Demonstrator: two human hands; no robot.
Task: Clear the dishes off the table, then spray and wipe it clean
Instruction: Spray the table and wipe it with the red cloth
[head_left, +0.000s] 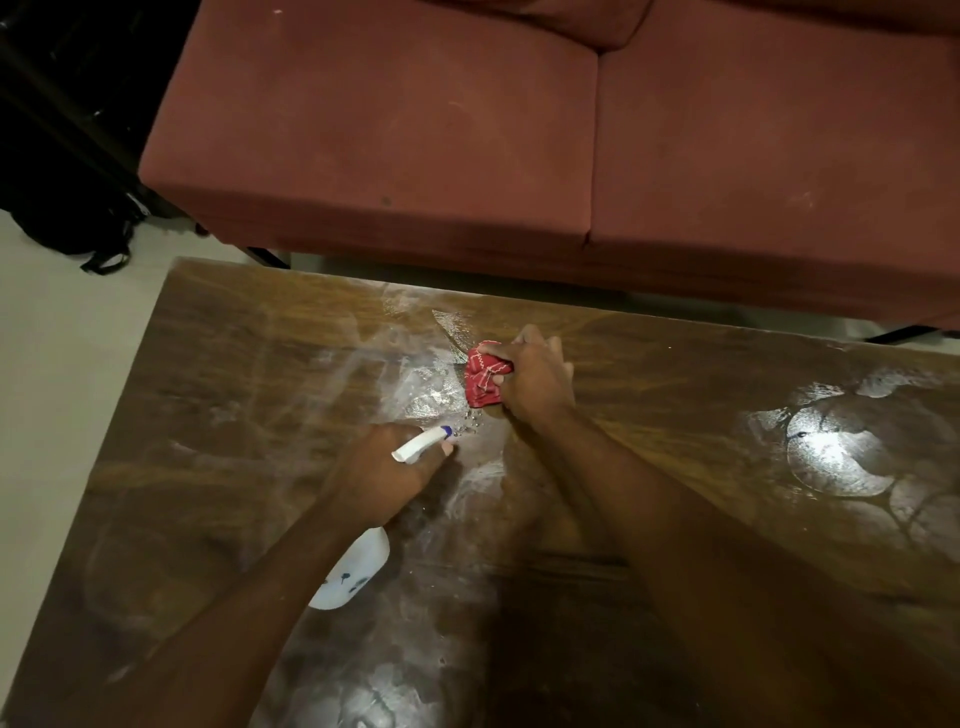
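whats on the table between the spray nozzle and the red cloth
In the head view, only wet table: spray droplets and a smeared wet patch lie between the spray bottle nozzle and the red cloth. No dishes there.

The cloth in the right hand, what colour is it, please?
Red with thin white lines, cloth, head view.

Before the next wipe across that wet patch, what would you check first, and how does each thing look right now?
1. Dishes off the table: ok, none in view on the wooden top.
2. Red cloth in the right hand: ok, bunched in the fingers and pressed to the surface.
3. Cleaner on the wood: ok, droplets and a wet sheen lie just left of the cloth.
4. Spray bottle in the left hand: ok, gripped, nozzle pointing toward the wet patch.
5. Whole top wiped: not ok, ring marks show on the right side.
6. Liquid left in the bottle: cannot tell.
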